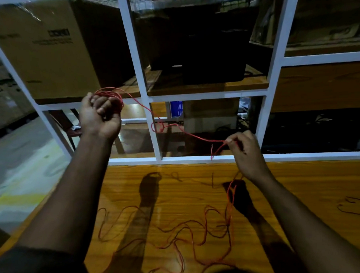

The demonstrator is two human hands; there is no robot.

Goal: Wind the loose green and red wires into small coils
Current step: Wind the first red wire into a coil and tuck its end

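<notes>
My left hand (99, 114) is raised above the table's left side, fingers curled round a small coil of red wire (112, 95). From the coil a red strand (174, 127) runs down to the right, with a small kink midway, to my right hand (244, 152). That hand pinches the strand between thumb and fingertips. Below it the wire drops to the wooden table (299, 183), where the loose rest of the red wire (178, 234) lies in tangled loops. A dark wire (353, 207) lies at the table's right; its colour is unclear in the dim light.
A white-framed shelf unit (151, 98) stands right behind the table. It holds a large cardboard box (43, 53) at upper left and dark boxes (209, 53) in the middle. Floor (18, 162) shows at the left.
</notes>
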